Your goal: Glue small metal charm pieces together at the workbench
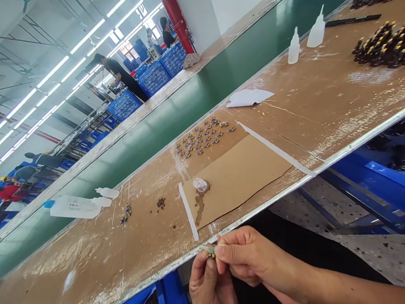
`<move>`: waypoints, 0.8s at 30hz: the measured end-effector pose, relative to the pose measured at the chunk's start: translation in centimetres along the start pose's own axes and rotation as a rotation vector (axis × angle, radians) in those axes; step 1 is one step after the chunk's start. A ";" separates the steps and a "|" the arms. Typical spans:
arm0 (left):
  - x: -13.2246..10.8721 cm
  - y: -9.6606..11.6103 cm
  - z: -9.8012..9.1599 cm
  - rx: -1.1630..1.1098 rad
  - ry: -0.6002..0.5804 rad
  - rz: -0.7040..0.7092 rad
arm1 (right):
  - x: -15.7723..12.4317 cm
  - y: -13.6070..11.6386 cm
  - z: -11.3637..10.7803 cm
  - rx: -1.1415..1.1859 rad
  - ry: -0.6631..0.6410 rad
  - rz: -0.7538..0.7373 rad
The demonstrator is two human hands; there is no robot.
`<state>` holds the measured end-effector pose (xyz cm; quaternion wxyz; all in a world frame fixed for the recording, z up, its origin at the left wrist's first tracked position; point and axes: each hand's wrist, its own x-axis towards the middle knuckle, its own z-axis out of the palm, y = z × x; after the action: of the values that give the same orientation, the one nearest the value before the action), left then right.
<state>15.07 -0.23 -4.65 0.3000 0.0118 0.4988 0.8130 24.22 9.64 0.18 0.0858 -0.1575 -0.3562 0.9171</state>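
Hands meet just below cardboard sheet (246,175), at surface (322,101) edge: right hand (245,261) pinches small metal piece (209,249); left hand (210,291) curled under it, grip I cannot tell. Blue parts (204,138) beyond sheet.

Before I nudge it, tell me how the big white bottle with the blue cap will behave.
The white bottle lies on its side on the bench, so a push across its length would probably roll it. It looks like soft plastic, likely light and squeezable; its fill cannot be told. A smaller bottle lies close by and might get knocked.
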 end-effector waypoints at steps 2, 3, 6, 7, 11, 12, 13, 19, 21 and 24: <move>0.2 0.0 0.1 0.002 0.008 0.003 | 0.1 -0.3 -0.2 -0.006 -0.018 0.000; 0.2 0.1 0.2 0.003 0.005 -0.005 | 0.1 -0.4 -0.3 0.003 -0.024 0.000; 0.4 0.4 0.8 -0.008 -0.046 -0.008 | 0.1 -0.7 -0.8 0.058 -0.041 0.012; 0.4 0.5 0.9 -0.016 -0.060 -0.003 | 0.1 -0.8 -0.9 0.076 -0.056 0.019; 0.4 0.7 1.0 -0.024 -0.029 -0.041 | 0.1 -0.6 -1.2 0.087 -0.180 0.074; 0.3 0.7 0.9 -0.022 -0.033 -0.043 | 0.1 -0.6 -1.2 0.078 -0.203 0.084; 0.3 0.6 0.9 -0.018 -0.048 -0.039 | 0.2 -0.5 -1.1 0.068 -0.219 0.089; 0.1 0.3 0.3 -0.020 -0.078 -0.033 | 0.2 -0.4 -1.0 0.048 -0.206 0.081; 0.1 0.2 0.2 -0.026 -0.069 -0.041 | 0.1 -0.5 -1.0 0.047 -0.200 0.075; 0.1 0.2 0.3 -0.038 -0.083 -0.053 | -0.1 -0.6 -0.9 0.044 -0.196 0.059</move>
<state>15.03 -0.03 -4.37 0.3419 0.0267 0.4704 0.8131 24.65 10.59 0.00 0.0272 -0.0754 -0.3377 0.9378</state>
